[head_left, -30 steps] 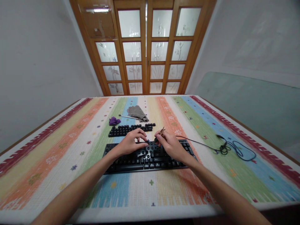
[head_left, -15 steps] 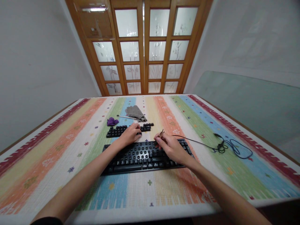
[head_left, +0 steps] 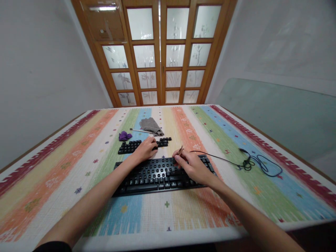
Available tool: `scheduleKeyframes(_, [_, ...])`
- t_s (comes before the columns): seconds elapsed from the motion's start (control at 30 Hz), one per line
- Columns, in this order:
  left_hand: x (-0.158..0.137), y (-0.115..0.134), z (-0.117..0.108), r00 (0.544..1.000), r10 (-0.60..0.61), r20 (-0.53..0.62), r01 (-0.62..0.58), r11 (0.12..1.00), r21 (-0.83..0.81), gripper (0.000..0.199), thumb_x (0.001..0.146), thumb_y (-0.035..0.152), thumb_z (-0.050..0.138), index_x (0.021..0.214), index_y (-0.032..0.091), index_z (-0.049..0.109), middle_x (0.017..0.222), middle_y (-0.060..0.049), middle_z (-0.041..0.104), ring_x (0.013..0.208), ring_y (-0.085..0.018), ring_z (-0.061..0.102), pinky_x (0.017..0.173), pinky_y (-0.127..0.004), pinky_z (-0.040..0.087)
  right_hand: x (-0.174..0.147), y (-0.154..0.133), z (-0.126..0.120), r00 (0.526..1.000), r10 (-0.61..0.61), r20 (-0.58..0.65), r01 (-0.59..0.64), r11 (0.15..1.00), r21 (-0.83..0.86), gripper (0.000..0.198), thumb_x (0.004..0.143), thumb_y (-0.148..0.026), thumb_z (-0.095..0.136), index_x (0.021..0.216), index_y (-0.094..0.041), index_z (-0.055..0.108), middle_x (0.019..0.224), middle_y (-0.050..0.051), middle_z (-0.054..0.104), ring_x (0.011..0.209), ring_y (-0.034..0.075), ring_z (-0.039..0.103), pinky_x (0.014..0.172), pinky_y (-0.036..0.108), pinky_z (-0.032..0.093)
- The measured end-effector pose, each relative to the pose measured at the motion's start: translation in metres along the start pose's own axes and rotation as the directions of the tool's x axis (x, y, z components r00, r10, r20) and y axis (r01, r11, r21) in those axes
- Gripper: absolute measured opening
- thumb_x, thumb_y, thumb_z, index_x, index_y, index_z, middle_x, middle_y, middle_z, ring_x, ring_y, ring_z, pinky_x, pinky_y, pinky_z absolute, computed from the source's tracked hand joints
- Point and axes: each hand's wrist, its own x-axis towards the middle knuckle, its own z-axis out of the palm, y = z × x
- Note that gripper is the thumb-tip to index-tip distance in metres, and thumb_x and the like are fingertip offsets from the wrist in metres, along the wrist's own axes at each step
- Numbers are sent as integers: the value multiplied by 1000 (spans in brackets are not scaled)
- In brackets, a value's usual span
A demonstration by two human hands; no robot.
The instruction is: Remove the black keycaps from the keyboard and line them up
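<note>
Over the right end of the rows of loose black keycaps (head_left: 130, 147), my left hand (head_left: 148, 147) is closed, its fingertips on a dark keycap (head_left: 155, 148). A small brownish, two-pronged tool (head_left: 180, 150) is pinched in my right hand (head_left: 191, 165), its prongs pointing up and away. That hand is above the upper right part of the black keyboard (head_left: 147, 175). Many of the keyboard's upper keys are off, leaving bare switch stems, while the space bar and the bottom rows still carry caps. My left forearm covers the keyboard's left part.
Beyond the keycaps lie a purple cloth (head_left: 125, 136), a thin white-handled brush (head_left: 140, 131) and a crumpled grey cloth (head_left: 151, 126). The keyboard's black cable (head_left: 223, 159) runs right to a loose coil (head_left: 267, 168). A striped tablecloth (head_left: 168, 217) covers the table.
The view has shifted very slightly. Both hands stay in nearly the same places, the left among the keycaps and the right with the tool over the keyboard.
</note>
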Motion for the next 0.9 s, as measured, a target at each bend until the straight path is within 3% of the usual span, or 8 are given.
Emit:
scheduleKeyframes(0.57, [2,2,0,1000,-5,-23,4,999,-37,8,83,19,61,75,17,63,90,-6,55,88,-21,51,83,-36,48,-6,-1,-2,997,-16,76,19,999,-39,21,99,-28,42,91,-17,57,73,1,60,67,16,57,66,28,42])
scheduleKeyframes(0.9, [3,-4,5,1000,-1,-31,1,1000,-19,5,83,17,61,79,16,63,91,-7,55,90,-22,51,82,-36,47,-9,5,10,999,-13,46,15,999,-43,17,96,-23,44,87,-17,57,75,3,63,67,16,61,68,28,44])
